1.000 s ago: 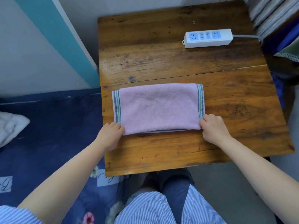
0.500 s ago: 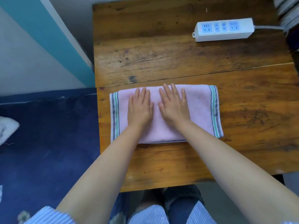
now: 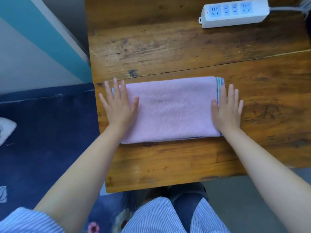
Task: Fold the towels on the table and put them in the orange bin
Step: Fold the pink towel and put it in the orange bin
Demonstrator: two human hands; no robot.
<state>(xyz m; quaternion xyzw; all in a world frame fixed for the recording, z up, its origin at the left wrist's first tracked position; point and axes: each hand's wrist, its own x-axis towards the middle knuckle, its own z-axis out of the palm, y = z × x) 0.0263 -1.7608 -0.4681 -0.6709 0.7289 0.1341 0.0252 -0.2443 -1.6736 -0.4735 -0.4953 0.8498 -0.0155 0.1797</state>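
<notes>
In the head view, a folded pink towel (image 3: 171, 109) is seen lying flat on the wooden table (image 3: 168, 162), toward its near left part. The left hand (image 3: 117, 106) is laid on the towel's left end and the right hand (image 3: 226, 109) on its striped right end, fingers (image 3: 231, 93) straight and spread, nothing grasped. A white power strip (image 3: 234, 13) is set at the far right, and the pale object at the left edge is perhaps cloth.

The towel (image 3: 171, 108) lies on the table (image 3: 168, 158) between both hands, power strip (image 3: 234, 12) far behind at right.
</notes>
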